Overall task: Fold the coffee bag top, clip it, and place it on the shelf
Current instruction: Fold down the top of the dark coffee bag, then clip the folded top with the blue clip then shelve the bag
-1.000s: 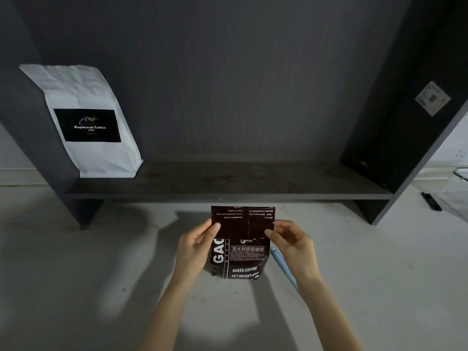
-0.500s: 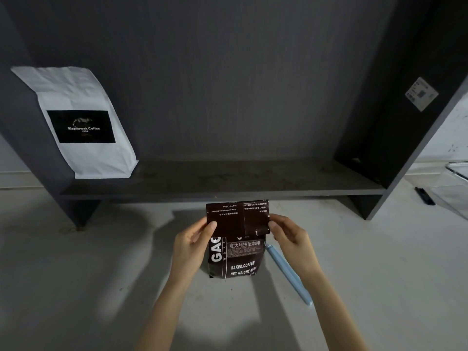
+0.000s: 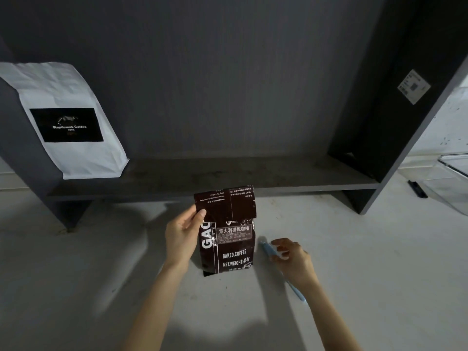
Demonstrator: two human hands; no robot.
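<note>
A dark brown coffee bag (image 3: pixel 233 249) stands upright on the pale floor, its top folded down toward me. My left hand (image 3: pixel 183 233) grips the bag's left edge, thumb pressing on the folded flap. My right hand (image 3: pixel 291 258) is off the bag, lowered to its right, fingers spread over a long light-blue clip (image 3: pixel 267 247) that lies on the floor; whether the fingers touch the clip is unclear. Behind the bag runs the low dark shelf (image 3: pixel 253 178).
A white coffee bag (image 3: pixel 68 122) leans at the shelf's left end. The dark shelf side panel (image 3: pixel 395 110) with a sticker rises at right. A clear plastic container (image 3: pixel 453 173) and a small black object (image 3: pixel 417 189) lie at far right.
My right hand let go of the bag's folded top and dropped right and down onto the blue clip. My left hand keeps hold of the bag.
</note>
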